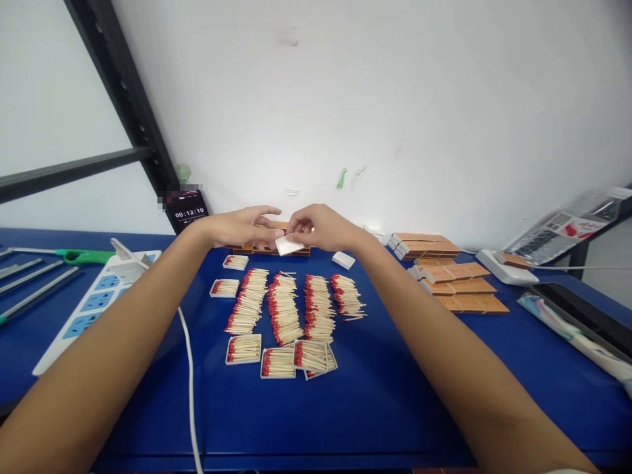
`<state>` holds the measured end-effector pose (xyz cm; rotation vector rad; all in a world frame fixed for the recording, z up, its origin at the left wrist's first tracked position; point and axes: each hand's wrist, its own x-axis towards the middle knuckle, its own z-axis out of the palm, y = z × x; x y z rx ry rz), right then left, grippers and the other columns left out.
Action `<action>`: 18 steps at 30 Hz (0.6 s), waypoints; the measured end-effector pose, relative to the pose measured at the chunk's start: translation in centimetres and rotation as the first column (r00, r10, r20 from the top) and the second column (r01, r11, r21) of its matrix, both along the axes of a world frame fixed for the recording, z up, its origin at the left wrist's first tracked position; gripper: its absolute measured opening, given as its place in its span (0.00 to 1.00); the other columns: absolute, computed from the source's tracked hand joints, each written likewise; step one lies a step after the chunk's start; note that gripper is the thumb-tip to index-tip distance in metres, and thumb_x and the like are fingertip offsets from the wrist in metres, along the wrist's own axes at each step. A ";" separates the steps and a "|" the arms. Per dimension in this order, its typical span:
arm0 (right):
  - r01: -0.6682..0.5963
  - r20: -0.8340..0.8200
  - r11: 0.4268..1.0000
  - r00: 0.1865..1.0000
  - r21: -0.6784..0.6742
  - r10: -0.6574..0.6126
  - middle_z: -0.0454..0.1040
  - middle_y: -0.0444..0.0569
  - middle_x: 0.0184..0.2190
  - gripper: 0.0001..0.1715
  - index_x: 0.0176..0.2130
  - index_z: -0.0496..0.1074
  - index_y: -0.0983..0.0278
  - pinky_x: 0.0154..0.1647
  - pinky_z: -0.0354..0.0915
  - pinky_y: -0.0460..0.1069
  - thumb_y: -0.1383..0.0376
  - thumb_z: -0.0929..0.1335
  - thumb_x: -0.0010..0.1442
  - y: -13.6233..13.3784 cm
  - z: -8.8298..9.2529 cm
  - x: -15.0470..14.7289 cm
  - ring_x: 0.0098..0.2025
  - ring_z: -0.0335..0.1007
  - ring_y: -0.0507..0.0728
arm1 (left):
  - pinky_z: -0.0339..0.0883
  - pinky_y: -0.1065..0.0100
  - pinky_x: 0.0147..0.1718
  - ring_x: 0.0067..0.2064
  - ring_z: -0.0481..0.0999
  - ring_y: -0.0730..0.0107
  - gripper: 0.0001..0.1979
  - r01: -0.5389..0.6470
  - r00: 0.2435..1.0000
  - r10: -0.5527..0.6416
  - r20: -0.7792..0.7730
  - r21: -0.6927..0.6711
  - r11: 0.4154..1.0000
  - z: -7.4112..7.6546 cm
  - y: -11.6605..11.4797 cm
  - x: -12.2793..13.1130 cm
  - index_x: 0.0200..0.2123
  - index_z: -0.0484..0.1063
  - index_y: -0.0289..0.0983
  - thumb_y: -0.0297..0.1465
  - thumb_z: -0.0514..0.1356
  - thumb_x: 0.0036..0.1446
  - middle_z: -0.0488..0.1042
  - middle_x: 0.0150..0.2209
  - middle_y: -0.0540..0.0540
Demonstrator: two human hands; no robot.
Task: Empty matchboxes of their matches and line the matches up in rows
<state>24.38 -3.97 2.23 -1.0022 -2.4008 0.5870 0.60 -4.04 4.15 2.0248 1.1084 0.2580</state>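
Near the wall, my left hand (247, 226) and my right hand (320, 226) meet at a small white matchbox tray (288, 247). The right fingers pinch its far side, and the left thumb and fingers close on its left end; some fingertips are hidden. Just behind lie orange matchbox sleeves (242, 249), partly covered by the hands. A white tray (343, 261) rests on the blue table right of them. Nearer to me, red-headed matches (248, 301) lie in several rows. Trays filled with matches (243, 349) sit in front of these rows and to their left.
Stacks of orange matchbox sleeves (461, 288) stand on the right. A white power strip (93, 299) and its cable (190, 375) lie on the left, beside a green-handled tool (85, 256). A phone showing a timer (190, 209) leans at the back left.
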 end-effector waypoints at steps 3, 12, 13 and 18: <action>0.091 0.042 0.994 0.995 -0.064 -0.088 0.80 0.49 0.31 0.10 0.38 0.79 0.67 0.36 0.64 0.49 0.62 0.72 0.61 -0.2 1.6 2.2 0.32 0.72 0.53 | 0.73 0.60 0.54 0.62 0.77 0.50 0.48 -0.082 0.995 0.087 -0.039 0.114 0.990 0.4 0.0 -0.2 0.76 0.52 0.40 0.54 0.62 0.60 0.68 0.69 0.33; 0.573 0.482 0.819 0.723 -0.017 -0.495 0.82 0.49 0.30 0.08 0.31 0.77 0.63 0.31 0.64 0.50 0.69 0.70 0.62 -3.4 -1.7 12.1 0.30 0.75 0.55 | 0.71 0.59 0.57 0.63 0.75 0.51 0.40 -0.142 0.988 0.156 -0.017 0.329 0.934 1.9 0.5 -2.1 0.69 0.67 0.39 0.53 0.64 0.59 0.73 0.66 0.35; 0.593 0.488 0.805 0.707 -0.016 -0.511 0.82 0.49 0.31 0.08 0.31 0.77 0.63 0.31 0.64 0.50 0.69 0.70 0.62 -3.8 -2.5 12.6 0.31 0.75 0.56 | 0.71 0.59 0.56 0.62 0.76 0.51 0.40 -0.132 0.989 0.145 -0.013 0.346 0.929 1.9 0.6 -2.1 0.69 0.67 0.40 0.53 0.64 0.59 0.73 0.65 0.35; 0.623 0.439 0.772 0.663 0.125 -0.606 0.84 0.52 0.39 0.06 0.35 0.77 0.62 0.38 0.65 0.50 0.64 0.70 0.65 -4.5 -5.2 12.3 0.40 0.78 0.58 | 0.72 0.57 0.55 0.60 0.77 0.50 0.39 -0.112 0.993 0.116 0.012 0.375 0.920 2.3 0.3 -1.9 0.68 0.69 0.41 0.52 0.65 0.58 0.75 0.64 0.36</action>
